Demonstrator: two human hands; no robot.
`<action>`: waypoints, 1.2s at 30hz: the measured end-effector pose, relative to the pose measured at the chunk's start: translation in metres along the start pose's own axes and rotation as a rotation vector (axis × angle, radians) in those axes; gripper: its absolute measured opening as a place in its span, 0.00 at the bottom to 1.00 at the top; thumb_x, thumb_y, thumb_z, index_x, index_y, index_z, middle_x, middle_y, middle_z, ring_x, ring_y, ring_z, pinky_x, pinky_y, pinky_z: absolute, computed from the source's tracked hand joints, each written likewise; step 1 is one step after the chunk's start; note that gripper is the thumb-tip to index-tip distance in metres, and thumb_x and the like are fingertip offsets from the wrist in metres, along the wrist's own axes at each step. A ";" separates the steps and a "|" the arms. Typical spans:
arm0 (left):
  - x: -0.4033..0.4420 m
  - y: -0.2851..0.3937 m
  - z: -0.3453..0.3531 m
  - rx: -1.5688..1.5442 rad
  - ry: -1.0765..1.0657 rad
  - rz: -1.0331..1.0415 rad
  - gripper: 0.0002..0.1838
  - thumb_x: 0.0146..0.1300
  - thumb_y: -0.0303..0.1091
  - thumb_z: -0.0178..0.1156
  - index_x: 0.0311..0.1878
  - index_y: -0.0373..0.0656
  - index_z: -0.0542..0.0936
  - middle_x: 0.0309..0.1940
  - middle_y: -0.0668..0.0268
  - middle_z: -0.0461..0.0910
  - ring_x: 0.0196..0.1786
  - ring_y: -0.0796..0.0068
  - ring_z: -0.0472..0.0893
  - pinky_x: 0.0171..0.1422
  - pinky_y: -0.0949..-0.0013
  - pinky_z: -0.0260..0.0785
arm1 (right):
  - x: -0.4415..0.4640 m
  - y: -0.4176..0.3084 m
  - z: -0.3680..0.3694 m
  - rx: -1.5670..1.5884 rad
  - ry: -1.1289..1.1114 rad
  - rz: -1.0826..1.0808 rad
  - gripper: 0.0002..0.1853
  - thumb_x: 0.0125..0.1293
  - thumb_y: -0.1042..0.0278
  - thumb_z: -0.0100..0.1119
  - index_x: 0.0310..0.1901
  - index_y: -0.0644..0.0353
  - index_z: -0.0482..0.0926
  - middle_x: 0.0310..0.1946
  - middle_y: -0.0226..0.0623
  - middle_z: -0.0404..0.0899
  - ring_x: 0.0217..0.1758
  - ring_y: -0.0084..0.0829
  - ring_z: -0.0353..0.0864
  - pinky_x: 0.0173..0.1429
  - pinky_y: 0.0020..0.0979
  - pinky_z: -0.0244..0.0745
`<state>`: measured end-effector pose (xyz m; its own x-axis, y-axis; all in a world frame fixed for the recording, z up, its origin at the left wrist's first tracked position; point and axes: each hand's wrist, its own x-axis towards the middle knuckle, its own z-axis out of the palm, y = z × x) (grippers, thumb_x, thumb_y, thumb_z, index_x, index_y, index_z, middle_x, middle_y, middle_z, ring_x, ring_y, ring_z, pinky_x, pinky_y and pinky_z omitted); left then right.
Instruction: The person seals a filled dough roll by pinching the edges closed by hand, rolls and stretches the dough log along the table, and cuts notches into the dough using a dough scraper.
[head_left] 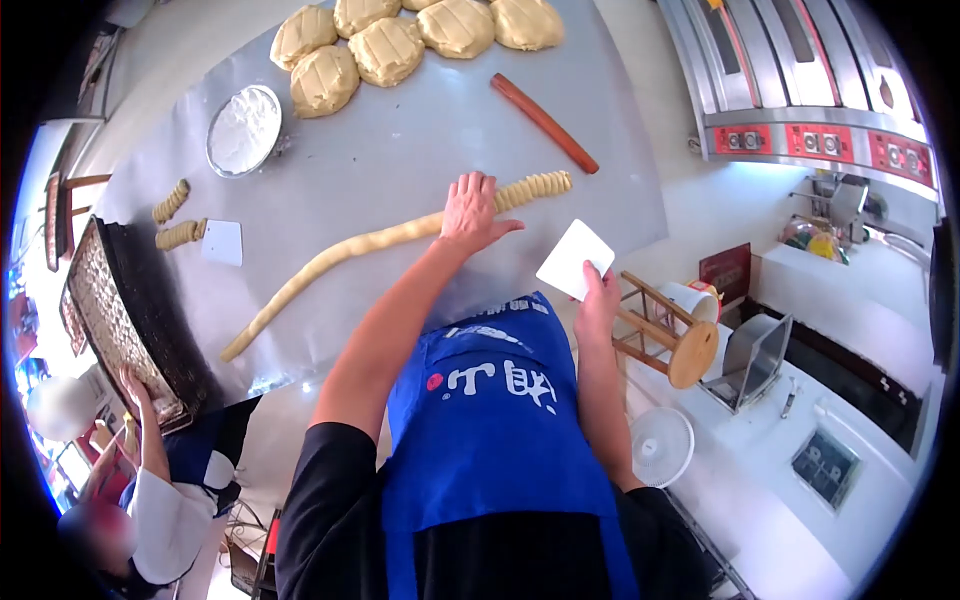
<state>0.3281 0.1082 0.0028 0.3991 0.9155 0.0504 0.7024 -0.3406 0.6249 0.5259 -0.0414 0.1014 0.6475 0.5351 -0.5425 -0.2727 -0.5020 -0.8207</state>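
A long rope of pale dough [350, 250] runs diagonally across the metal worktable. Its right end is cut into several thin slices [540, 186] that still sit in a row. My left hand [472, 215] lies over the rope just left of these slices, fingers stretched out and thumb spread to the right. In my right hand [598, 300] is a white dough scraper [577, 260], held by one edge between thumb and fingers. The scraper is raised near the table's front edge, apart from the dough.
Several large dough lumps [387, 50] lie at the back. A wooden rolling pin [545, 123] rests to their right. Left are a bowl of flour [245, 130], sliced dough pieces [180, 235], another scraper [222, 242] and a dark tray [110, 300] touched by another person's hand [135, 388]. A stool [692, 355] stands right.
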 end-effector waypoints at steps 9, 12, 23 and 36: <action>0.011 0.001 0.003 0.038 -0.003 0.020 0.31 0.57 0.48 0.81 0.59 0.42 0.84 0.55 0.59 0.79 0.64 0.55 0.76 0.69 0.53 0.70 | 0.035 -0.010 -0.031 0.308 -0.141 0.082 0.20 0.80 0.60 0.67 0.64 0.63 0.79 0.47 0.34 0.87 0.39 0.26 0.85 0.36 0.28 0.77; -0.013 -0.014 -0.021 0.046 -0.015 -0.031 0.28 0.59 0.46 0.80 0.58 0.44 0.84 0.55 0.60 0.79 0.63 0.55 0.77 0.69 0.52 0.70 | 0.057 -0.010 -0.031 0.503 -0.437 0.098 0.19 0.79 0.64 0.68 0.65 0.62 0.78 0.50 0.33 0.87 0.45 0.25 0.86 0.42 0.28 0.79; -0.028 -0.014 -0.016 0.101 0.103 0.002 0.23 0.63 0.41 0.77 0.59 0.45 0.84 0.54 0.62 0.80 0.60 0.56 0.78 0.67 0.52 0.70 | 0.039 -0.006 0.059 -0.394 -0.406 -0.376 0.19 0.73 0.66 0.70 0.58 0.70 0.82 0.46 0.49 0.91 0.49 0.40 0.92 0.55 0.41 0.84; -0.086 -0.027 -0.001 0.260 -0.127 0.208 0.51 0.64 0.53 0.75 0.84 0.37 0.65 0.83 0.48 0.67 0.84 0.47 0.65 0.89 0.43 0.57 | 0.036 0.001 0.055 -0.371 -0.331 -0.463 0.16 0.76 0.67 0.69 0.57 0.71 0.85 0.46 0.48 0.93 0.48 0.35 0.92 0.55 0.37 0.84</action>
<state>0.2745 0.0388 -0.0181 0.6083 0.7923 0.0480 0.7181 -0.5751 0.3919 0.5093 0.0148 0.0710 0.3704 0.9012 -0.2251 0.2804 -0.3395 -0.8978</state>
